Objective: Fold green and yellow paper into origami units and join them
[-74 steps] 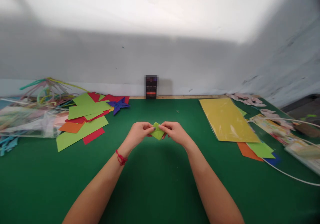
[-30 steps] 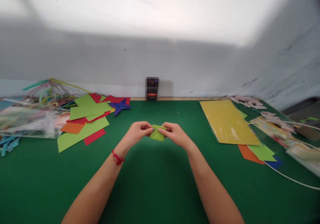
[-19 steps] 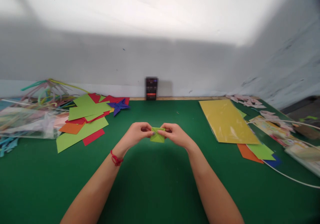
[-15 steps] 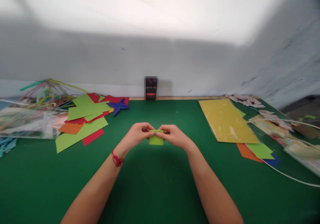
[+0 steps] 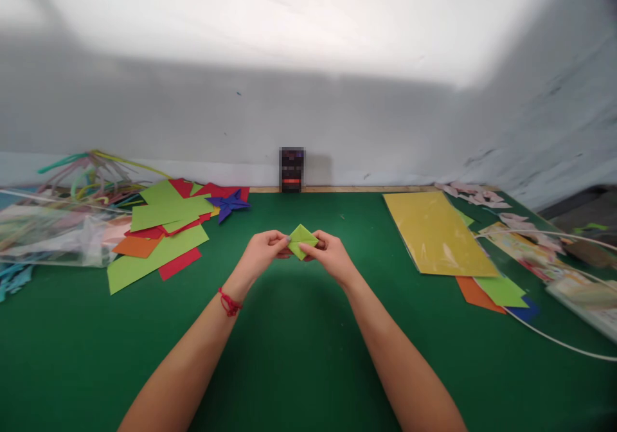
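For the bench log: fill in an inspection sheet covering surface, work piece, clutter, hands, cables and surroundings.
Surface: green tabletop, covered along both sides.
Work piece: folded green paper, creased, roughly diamond-shaped in view.
Clutter: left, coloured sheets, blue paper star, plastic bag; right, yellow sheet over other papers.
Hands: left hand and right hand both pinch the folded green paper; red bracelet on the left.
Cables: white cord-like strand at right, type unclear.
Surroundings: pale wall behind; blurred dark object before it.

A blurred dark object (image 5: pixel 292 170) stands near the wall (image 5: pixel 385 130), right of a blue star (image 5: pixel 228 204).
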Available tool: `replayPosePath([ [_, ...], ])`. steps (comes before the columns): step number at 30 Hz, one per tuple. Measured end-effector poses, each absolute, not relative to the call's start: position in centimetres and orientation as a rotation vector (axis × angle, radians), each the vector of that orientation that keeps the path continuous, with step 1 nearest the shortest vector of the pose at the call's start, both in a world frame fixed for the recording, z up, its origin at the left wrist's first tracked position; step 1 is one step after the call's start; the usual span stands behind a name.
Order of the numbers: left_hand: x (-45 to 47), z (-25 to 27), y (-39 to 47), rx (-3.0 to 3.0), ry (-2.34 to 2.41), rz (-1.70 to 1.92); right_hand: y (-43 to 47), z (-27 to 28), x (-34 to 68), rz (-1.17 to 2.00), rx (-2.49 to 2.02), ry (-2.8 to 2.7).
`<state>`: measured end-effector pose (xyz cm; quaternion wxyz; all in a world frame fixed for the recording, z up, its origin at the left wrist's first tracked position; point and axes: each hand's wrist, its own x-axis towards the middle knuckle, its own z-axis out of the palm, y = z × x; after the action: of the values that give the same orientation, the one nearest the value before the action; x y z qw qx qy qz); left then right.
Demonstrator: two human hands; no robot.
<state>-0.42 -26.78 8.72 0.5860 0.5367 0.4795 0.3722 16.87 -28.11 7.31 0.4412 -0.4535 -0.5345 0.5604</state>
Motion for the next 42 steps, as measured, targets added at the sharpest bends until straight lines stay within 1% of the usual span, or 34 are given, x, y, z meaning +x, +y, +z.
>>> replayPosePath([
  [5,0.3,8.3,-26.9,1.443,1.259,0.806,-27.8,6.8,16.9,1.354,-1.140,-1.319],
  [9,0.6,7.2,-26.7,1.555,1.330,0.760,-27.0,5.4,17.2,1.352,-1.185,-1.362],
  [15,1.4,5.7,-27.3,1.833,1.600,0.655,-25.6,1.9,18.0,1.099,-1.343,-1.449],
  [19,3.1,3.6,-28.2,1.993,1.764,0.708,-25.2,0.4,18.3,0.906,-1.409,-1.579],
  [20,3.4,2.9,-28.4,2.181,1.751,0.705,-25.1,0.3,18.4,0.857,-1.418,-1.614],
  [22,3.8,1.2,-28.4,2.472,1.624,0.575,-25.1,0.2,18.5,0.765,-1.435,-1.674],
  [24,3.9,-0.1,-28.3,2.627,1.451,0.379,-25.1,0.4,18.8,0.680,-1.465,-1.714],
  [26,3.7,-0.8,-28.1,2.687,1.377,0.279,-25.3,0.7,19.7,0.593,-1.522,-1.718],
  [30,3.4,-0.7,-27.8,2.689,1.394,0.241,-26.4,1.9,25.1,0.408,-1.695,-1.627],
  [35,3.2,-0.8,-27.8,2.739,1.360,0.257,-30.2,3.6,37.9,0.093,-2.004,-1.327],
  [36,3.2,-0.9,-27.9,2.750,1.364,0.274,-31.1,3.7,40.6,0.015,-2.104,-1.235],
  [37,3.2,-0.9,-27.9,2.761,1.368,0.293,-32.1,3.7,43.2,-0.110,-2.335,-1.135],
  [39,3.2,-0.8,-28.1,2.782,1.377,0.341,-33.8,3.4,47.6,-0.117,-2.471,-1.029],
  [42,3.3,-0.3,-28.3,2.791,1.441,0.480,-35.1,2.9,52.0,-0.005,-2.580,-0.993],
])
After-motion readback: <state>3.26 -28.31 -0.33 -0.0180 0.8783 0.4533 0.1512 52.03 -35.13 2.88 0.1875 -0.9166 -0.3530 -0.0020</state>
